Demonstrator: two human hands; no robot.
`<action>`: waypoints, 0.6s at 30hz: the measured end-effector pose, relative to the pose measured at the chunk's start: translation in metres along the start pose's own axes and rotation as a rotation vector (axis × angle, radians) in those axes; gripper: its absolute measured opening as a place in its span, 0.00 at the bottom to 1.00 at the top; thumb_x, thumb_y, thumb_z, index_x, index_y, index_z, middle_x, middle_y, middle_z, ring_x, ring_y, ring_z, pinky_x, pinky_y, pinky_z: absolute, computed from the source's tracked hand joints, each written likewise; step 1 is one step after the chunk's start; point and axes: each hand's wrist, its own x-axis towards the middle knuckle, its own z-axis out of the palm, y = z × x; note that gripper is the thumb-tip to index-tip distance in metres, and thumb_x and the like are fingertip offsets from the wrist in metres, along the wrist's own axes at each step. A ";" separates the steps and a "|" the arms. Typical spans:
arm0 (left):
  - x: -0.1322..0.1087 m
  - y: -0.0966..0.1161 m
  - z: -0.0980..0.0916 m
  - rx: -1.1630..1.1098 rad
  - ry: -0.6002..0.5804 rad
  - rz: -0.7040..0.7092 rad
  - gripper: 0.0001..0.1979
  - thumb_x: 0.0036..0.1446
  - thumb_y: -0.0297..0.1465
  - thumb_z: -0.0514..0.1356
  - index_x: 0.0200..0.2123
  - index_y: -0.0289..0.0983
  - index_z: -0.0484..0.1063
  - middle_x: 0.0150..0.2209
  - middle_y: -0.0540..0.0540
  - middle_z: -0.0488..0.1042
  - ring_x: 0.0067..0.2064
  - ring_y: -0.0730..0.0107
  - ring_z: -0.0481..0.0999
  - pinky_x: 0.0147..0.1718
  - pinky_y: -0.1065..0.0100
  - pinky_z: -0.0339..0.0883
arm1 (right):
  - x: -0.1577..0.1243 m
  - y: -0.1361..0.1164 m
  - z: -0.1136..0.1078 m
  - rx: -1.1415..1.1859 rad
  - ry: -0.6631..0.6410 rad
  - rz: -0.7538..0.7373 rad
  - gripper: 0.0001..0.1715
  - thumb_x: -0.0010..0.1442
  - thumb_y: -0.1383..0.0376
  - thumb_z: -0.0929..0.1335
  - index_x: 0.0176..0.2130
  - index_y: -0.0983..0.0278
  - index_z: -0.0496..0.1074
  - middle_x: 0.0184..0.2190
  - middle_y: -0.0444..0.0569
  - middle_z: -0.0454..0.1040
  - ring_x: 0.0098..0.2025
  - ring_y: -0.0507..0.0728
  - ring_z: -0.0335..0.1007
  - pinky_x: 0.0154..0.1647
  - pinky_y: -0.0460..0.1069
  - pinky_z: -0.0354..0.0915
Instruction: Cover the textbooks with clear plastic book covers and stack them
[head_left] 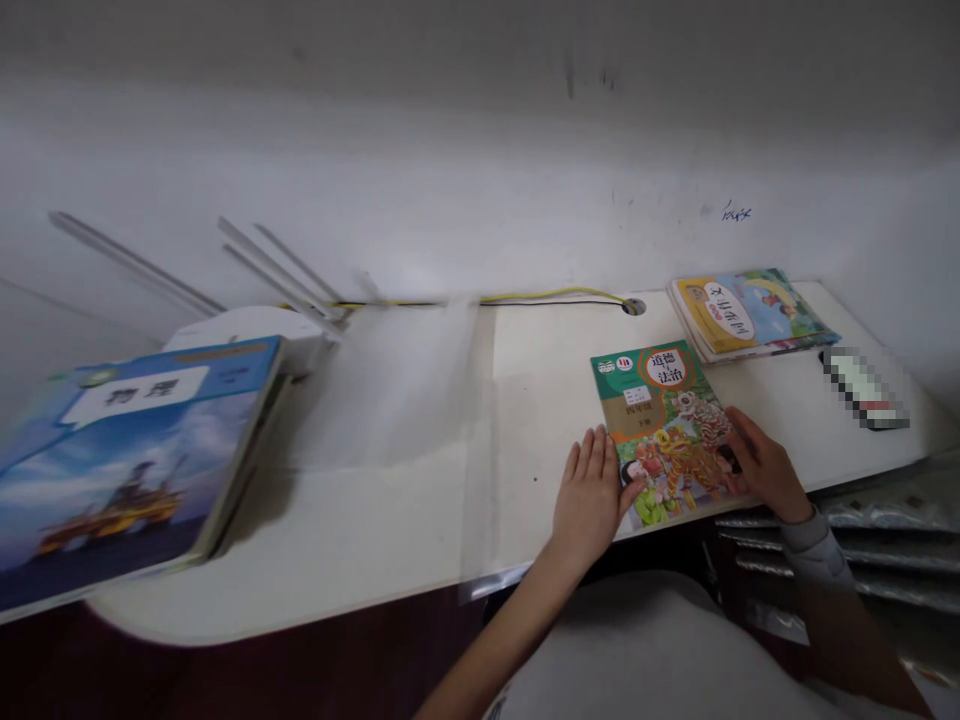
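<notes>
Grey clothing [645, 650] fills the bottom of the view, and both forearms are extended past it towards a white desk [360, 520]. A green-and-orange textbook [660, 430], its cover printed with a lion dance, is laid flat and slightly askew near the desk's front edge. The left hand [589, 490] is held open and palm down, with its thumb laid over the textbook's lower left part. The right hand [765, 465] is loosely curved, with its fingertips placed on the cover's right side; whether the book is gripped by it cannot be told. Neither hand is clenched. A grey cuff [817, 545] is worn at the right wrist. Beyond the textbook, a stack of books [750, 315] is placed near the wall, and a pixelated object [862, 390] is left beside it, too blurred to name. A yellow cable [555, 297] is run along the wall to a desk grommet [634, 306]. At the left, a blurred blue book [112, 470] is tilted across the desk edge, in front of a white router [247, 330].
</notes>
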 end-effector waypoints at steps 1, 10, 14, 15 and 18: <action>0.000 0.000 0.000 0.002 -0.002 -0.001 0.33 0.62 0.47 0.47 0.56 0.24 0.63 0.61 0.28 0.59 0.63 0.49 0.57 0.59 0.52 0.55 | 0.000 -0.003 -0.003 -0.004 0.001 -0.015 0.29 0.62 0.51 0.59 0.58 0.61 0.63 0.56 0.54 0.68 0.58 0.61 0.62 0.62 0.62 0.52; 0.008 0.001 0.000 -0.075 -0.013 0.014 0.32 0.62 0.45 0.48 0.59 0.24 0.59 0.61 0.28 0.58 0.64 0.49 0.55 0.59 0.50 0.54 | 0.013 -0.077 -0.014 0.122 -0.424 -0.471 0.25 0.65 0.60 0.59 0.61 0.56 0.59 0.61 0.47 0.60 0.63 0.57 0.55 0.62 0.55 0.57; 0.000 -0.009 -0.012 -0.115 -0.008 0.074 0.31 0.62 0.42 0.50 0.61 0.27 0.54 0.62 0.30 0.56 0.64 0.50 0.53 0.59 0.50 0.53 | 0.027 -0.099 0.025 -0.067 -0.379 -0.725 0.26 0.63 0.63 0.60 0.59 0.64 0.61 0.63 0.55 0.57 0.65 0.59 0.48 0.63 0.60 0.53; -0.004 -0.014 -0.017 -0.086 0.003 0.050 0.31 0.62 0.42 0.50 0.62 0.28 0.54 0.63 0.31 0.56 0.65 0.49 0.52 0.59 0.49 0.52 | 0.029 -0.102 0.034 -0.130 -0.377 -0.767 0.26 0.63 0.63 0.61 0.59 0.66 0.61 0.63 0.56 0.57 0.66 0.60 0.47 0.63 0.61 0.52; -0.018 -0.036 -0.028 0.043 0.020 -0.094 0.31 0.61 0.44 0.51 0.62 0.32 0.56 0.63 0.33 0.56 0.65 0.44 0.49 0.59 0.41 0.46 | 0.029 -0.111 0.051 -0.271 -0.396 -0.865 0.28 0.62 0.63 0.61 0.59 0.69 0.60 0.62 0.57 0.59 0.66 0.61 0.46 0.64 0.62 0.50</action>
